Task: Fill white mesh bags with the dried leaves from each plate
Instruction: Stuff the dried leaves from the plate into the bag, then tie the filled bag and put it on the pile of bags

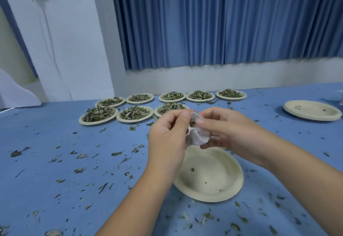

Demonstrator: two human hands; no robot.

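Observation:
A small white mesh bag (196, 135) hangs between both hands above a nearly bare cream paper plate (209, 174). My left hand (168, 135) pinches the bag's top edge from the left. My right hand (228, 128) pinches it from the right, thumb on the mouth. Dark leaf bits show inside the bag's opening. Behind the hands, several plates of dried green leaves (134, 113) stand in two rows; one plate (170, 106) is partly hidden by my fingers.
A stack of used cream plates (311, 110) sits at the far right. Loose leaf crumbs (117, 153) litter the blue table (46, 170). A white wall and blue curtain (222, 22) rise behind the table's far edge.

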